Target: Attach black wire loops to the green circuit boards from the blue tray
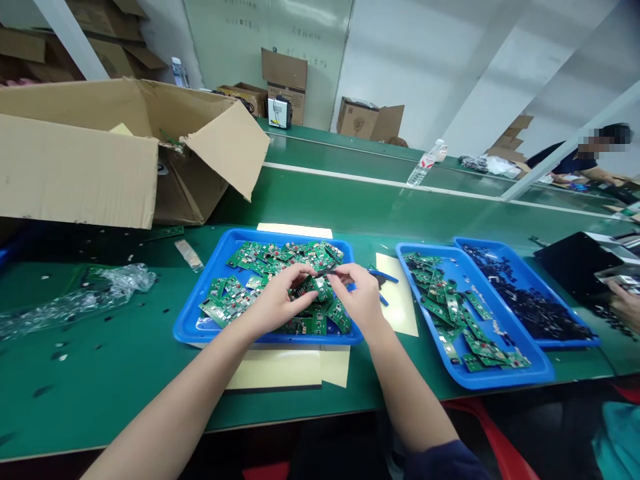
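Note:
My left hand (285, 298) is closed over the middle of a blue tray (193, 313) heaped with green circuit boards (237, 297). Thumb and fingers seem to grip one circuit board (320, 288), which the fingers partly hide. My right hand (361, 297) pinches a small dark piece (326, 271) at the board's upper edge, close to the left fingertips. Whether that piece is joined to the board I cannot tell. Just right of the tray, blue-handled pliers (384, 276) lie partly hidden behind my right hand, on a yellow sheet (404, 313).
A second blue tray (480, 380) holds more boards; a third tray (575, 341) holds small black parts. On the left are a large open carton (75, 173) and crumpled plastic wrap (115, 287). A water bottle (425, 165) stands behind. Another person's hand (625, 303) is at far right.

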The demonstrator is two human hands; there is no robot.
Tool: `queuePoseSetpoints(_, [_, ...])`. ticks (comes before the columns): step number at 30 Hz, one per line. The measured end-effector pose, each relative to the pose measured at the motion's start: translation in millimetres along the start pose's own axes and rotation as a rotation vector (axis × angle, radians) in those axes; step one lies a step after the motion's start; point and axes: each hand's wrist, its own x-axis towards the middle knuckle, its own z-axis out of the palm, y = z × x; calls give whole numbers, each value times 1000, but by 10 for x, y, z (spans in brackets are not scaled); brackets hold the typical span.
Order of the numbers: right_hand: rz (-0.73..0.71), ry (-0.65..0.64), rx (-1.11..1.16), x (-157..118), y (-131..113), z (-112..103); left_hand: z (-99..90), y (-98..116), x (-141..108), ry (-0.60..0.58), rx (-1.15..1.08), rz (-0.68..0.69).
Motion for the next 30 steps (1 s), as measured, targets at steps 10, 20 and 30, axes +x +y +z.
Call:
queuePoseSetpoints(10, [160,90,-95,48,67,-74,-3,-20,0,-144,-120,-53])
queuePoseSetpoints(20, [438,444,231,209,368,-286,-172,98,4,-177,-457,-179])
queuePoseSetpoints(30, [519,451,498,226,422,-218,-188,-5,-40,-187,-913,-292])
